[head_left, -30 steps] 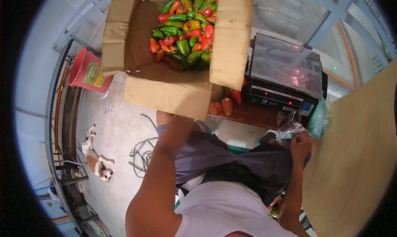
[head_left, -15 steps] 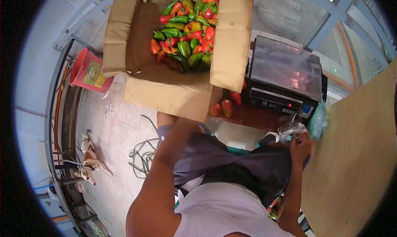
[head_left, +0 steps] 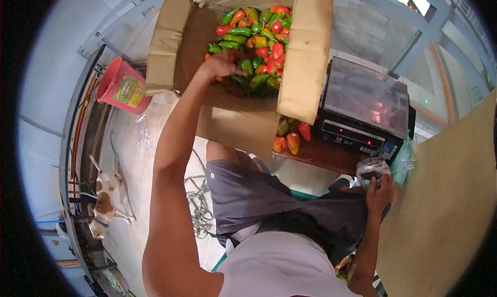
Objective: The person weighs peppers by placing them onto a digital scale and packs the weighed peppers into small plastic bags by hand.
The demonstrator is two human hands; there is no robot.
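Note:
Inside the cardboard box [head_left: 235, 123], my left hand [head_left: 221, 67] reaches over a heap of red, green and orange peppers [head_left: 254, 41]. Its fingers are blurred and partly hidden among the peppers, so whether they hold one cannot be told. By the front of the black weighing scale [head_left: 362, 110], my right hand [head_left: 380, 193] is closed on a clear plastic bag [head_left: 371, 166]. What is in the bag, if anything, I cannot make out. A few loose peppers [head_left: 293, 142] lie on the dark red stand beside the box.
A pink bucket [head_left: 123, 84] stands left of the box. A dog [head_left: 106, 196] is on the tiled floor at the left, near a tangled green hose [head_left: 199, 206]. Green plastic bags [head_left: 404, 162] hang by the scale, and a wooden board [head_left: 440, 204] rises at the right.
My left hand has gone from under the box's front flap up into the box, over the peppers. My right hand stays at the plastic bag. The dog has changed its posture.

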